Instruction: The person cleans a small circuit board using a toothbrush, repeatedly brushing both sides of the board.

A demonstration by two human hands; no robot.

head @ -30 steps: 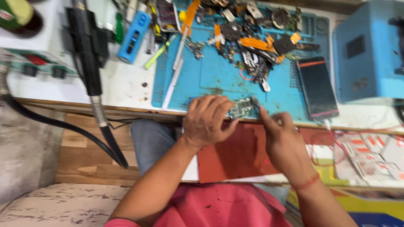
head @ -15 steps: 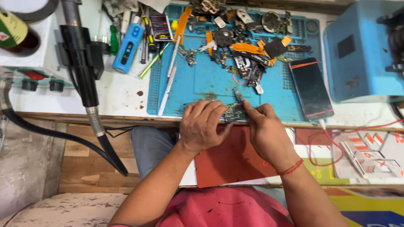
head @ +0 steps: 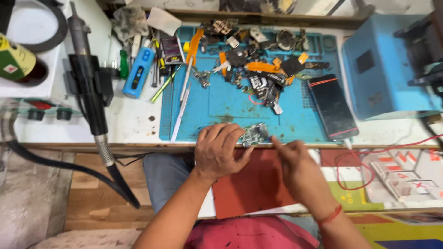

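My left hand [head: 218, 150] rests at the front edge of the blue work mat [head: 230, 108], its fingers pressing a small green circuit board [head: 255, 134] down on the mat. Just to the right of the board is my right hand [head: 295, 163], with its fingers pinched together and pointing at the board. Whether a thin tool sits in that pinch is too blurred to tell. A red thread circles my right wrist.
A heap of phone parts and orange flex strips [head: 258, 69] fills the mat's far half. A black phone [head: 332, 108] lies at the mat's right, a blue box [head: 383, 69] beyond it. A hot-air handle [head: 90, 92], tweezers [head: 182, 106] and a blue tool [head: 137, 73] lie left.
My right hand has drawn back slightly to the right of the board, where it was close against it before. My left hand stays on the board. The view has shifted a little.
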